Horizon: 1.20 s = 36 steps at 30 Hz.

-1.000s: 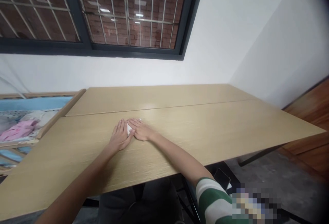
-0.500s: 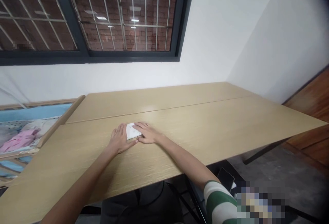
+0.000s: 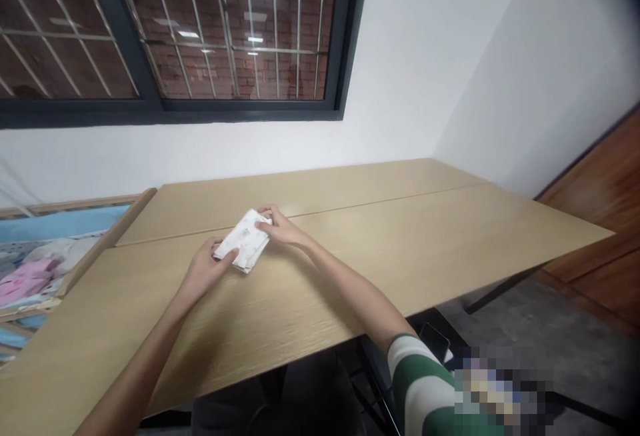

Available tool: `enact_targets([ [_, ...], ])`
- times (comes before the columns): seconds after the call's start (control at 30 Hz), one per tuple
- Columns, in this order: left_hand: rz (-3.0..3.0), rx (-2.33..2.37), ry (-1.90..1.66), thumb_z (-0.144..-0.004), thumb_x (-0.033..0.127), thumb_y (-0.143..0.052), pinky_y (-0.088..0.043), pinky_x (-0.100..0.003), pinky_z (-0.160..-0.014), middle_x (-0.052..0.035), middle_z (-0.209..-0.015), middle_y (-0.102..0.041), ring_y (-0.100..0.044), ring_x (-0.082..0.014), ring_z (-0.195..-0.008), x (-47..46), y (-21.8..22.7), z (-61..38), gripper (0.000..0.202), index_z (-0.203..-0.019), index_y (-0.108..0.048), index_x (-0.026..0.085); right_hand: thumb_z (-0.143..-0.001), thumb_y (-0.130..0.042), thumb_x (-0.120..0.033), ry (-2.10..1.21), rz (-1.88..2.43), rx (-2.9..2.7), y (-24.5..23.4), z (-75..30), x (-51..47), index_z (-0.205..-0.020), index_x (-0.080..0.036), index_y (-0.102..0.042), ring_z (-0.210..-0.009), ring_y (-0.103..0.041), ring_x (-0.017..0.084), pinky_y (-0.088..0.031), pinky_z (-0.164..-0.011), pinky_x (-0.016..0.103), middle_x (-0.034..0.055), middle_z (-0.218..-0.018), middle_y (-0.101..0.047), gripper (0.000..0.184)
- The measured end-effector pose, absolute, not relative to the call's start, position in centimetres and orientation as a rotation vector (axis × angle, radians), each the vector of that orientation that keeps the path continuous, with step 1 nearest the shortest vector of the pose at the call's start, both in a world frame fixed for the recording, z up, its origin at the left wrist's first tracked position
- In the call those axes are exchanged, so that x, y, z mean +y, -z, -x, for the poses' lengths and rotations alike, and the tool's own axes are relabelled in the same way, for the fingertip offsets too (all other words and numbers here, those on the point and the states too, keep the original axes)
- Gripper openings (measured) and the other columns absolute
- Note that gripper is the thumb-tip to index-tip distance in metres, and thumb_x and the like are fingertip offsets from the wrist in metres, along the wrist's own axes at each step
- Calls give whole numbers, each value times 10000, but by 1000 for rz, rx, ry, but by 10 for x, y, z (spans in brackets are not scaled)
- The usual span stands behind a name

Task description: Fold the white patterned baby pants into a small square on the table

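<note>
A small folded white cloth (image 3: pixel 244 239) with a faint print is held tilted above the table, its layers showing at the lower right edge. My left hand (image 3: pixel 206 264) grips its lower left end, thumb on top and fingers underneath. At the upper right end, my right hand (image 3: pixel 276 224) pinches it between thumb and fingers. The wooden table (image 3: pixel 380 243) lies below both hands.
A crib with a wooden rail (image 3: pixel 107 246) stands at the left, with a pink cloth (image 3: pixel 30 279) inside. Behind the table are a white wall (image 3: pixel 260 149) and a barred window (image 3: pixel 240 36). A phone (image 3: pixel 435 341) lies below the table's front edge.
Both hands were pressing the folded cloth flat on the table. Now they have lifted it and tilted it, with thumbs on top. The view has shifted slightly to the right.
</note>
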State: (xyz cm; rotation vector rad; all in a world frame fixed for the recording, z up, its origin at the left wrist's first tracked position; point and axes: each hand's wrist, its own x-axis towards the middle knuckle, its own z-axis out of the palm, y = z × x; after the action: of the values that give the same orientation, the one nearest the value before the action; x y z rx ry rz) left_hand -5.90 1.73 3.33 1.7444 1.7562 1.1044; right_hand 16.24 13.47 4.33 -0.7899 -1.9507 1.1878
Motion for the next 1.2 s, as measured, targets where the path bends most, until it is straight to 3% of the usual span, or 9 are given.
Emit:
enact_targets([
  [0.13,-1521,1681,-1179,-831,484,-642,-572,-391,-805,-117,-1037,-757,-739,-275,-888,-3,-14,36,680,-1374,-401,153,-814,-792,-387,-1200,954,-2050,-44,-158,144,-1221,-190,-489,-791,-608,143,-480,-642,226,22,-989,-626,544],
  [0.33,-1695,2021,-756,-931,390,-491,-522,-466,-831,-202,-1181,-690,-708,-364,-999,-23,24,1,460,-1322,-419,158,-775,-835,-313,-1023,1154,-2252,-5,-145,152,-1105,-150,-577,-747,-618,137,-474,-625,224,32,-952,-669,449],
  [0.43,-1854,2224,-611,-972,395,-416,-505,-469,-825,-225,-1129,-688,-684,-389,-1009,-32,25,-12,433,-1309,-469,130,-865,-751,-308,-948,1182,-2266,1,-141,149,-1167,-113,-590,-861,-665,186,-520,-732,282,103,-1047,-701,393],
  [0.5,-2014,2331,-622,-974,424,-413,-494,-485,-877,-260,-1171,-664,-648,-406,-1075,-41,24,-22,475,-1303,-513,97,-941,-666,-346,-873,1114,-2284,-5,-140,143,-1285,-113,-565,-1070,-656,231,-515,-905,348,153,-1216,-680,428],
  [0.67,-2336,2323,-679,-983,463,-432,-452,-512,-1027,-304,-1450,-518,-503,-424,-1326,-64,29,-52,624,-1414,-511,17,-1086,-373,-418,-620,509,-2668,-30,-144,103,-1506,-194,-477,-1509,-337,242,-251,-1230,450,122,-1596,-433,488],
  [0.77,-2358,2322,-530,-1012,408,-405,-465,-516,-1013,-292,-1290,-645,-592,-410,-1221,-71,33,-64,547,-1291,-641,1,-1096,-337,-421,-632,203,-2878,-29,-150,72,-1554,-186,-432,-1566,-200,200,-141,-1275,398,92,-1654,-329,523],
  [0.87,-2346,2310,-411,-1026,386,-406,-490,-511,-975,-253,-1101,-728,-667,-388,-1076,-72,35,-68,499,-1172,-737,41,-1098,-311,-453,-690,118,-3004,-18,-158,59,-1577,-125,-387,-1570,-182,195,-105,-1282,362,115,-1656,-303,586],
  [1.03,-2351,2354,-388,-1028,398,-442,-523,-468,-952,-323,-1360,-592,-549,-421,-1300,-69,34,-67,555,-1333,-620,-30,-1098,-324,-423,-699,285,-3047,-4,-168,93,-1599,-157,-349,-1563,-212,199,-83,-1285,380,90,-1661,-287,568],
  [1.2,-2323,2340,-381,-1042,393,-412,-521,-481,-985,-295,-1477,-507,-509,-399,-1357,-68,37,-67,562,-1424,-542,2,-1094,-309,-421,-554,482,-3049,-1,-165,143,-1629,-161,-263,-1580,-133,196,-43,-1281,366,70,-1689,-205,596],
])
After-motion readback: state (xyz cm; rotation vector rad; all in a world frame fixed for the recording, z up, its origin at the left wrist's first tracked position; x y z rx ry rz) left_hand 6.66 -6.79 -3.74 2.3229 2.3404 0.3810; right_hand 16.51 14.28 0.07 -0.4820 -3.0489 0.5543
